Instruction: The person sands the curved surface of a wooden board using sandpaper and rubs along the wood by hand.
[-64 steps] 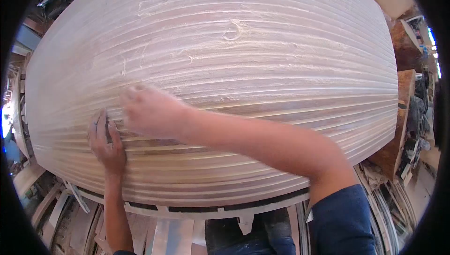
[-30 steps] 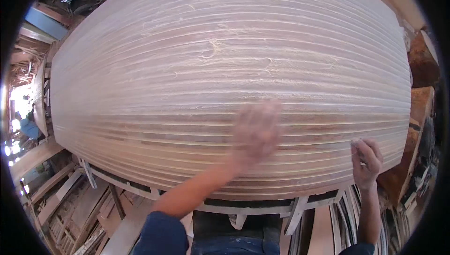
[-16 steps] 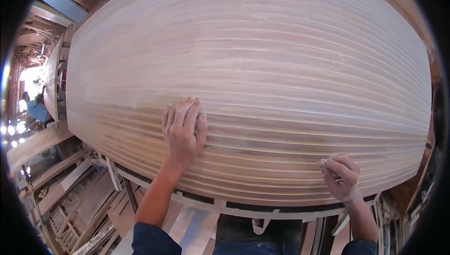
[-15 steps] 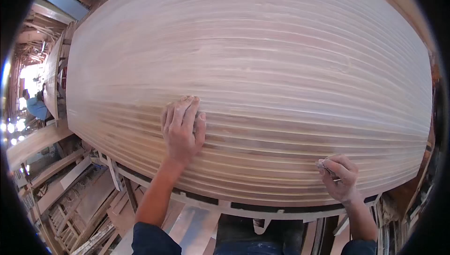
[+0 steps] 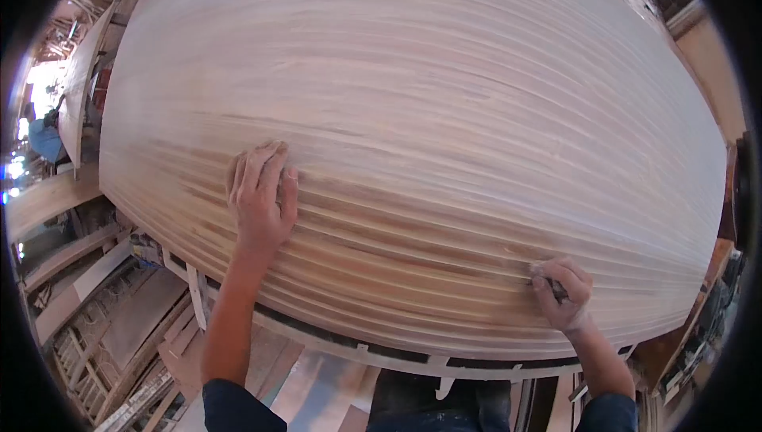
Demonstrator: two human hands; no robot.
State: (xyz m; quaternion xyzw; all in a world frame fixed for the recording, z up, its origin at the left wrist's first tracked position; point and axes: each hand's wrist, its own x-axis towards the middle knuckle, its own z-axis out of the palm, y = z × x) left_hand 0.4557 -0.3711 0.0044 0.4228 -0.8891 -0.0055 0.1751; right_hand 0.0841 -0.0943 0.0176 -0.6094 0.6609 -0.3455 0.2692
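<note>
Left: I'm seeing the left hand (image 5: 263,198) resting on the wood, thumb apart, probably for balance | centre: the curved wooden shell (image 5: 413,106) is lying beneath both hands | right: the right hand (image 5: 565,293) is staying curled; I can't tell if it's pinching anything.

We are seeing a broad curved panel (image 5: 444,98) that is looking like wood, its matt face running in shallow ridges, powdery and pale above, browner lower down. The left sleeve (image 5: 240,411) is showing dull, dark blue cloth, while the plank (image 5: 51,200) at far left is looking like plain, unglossy wood.
</note>
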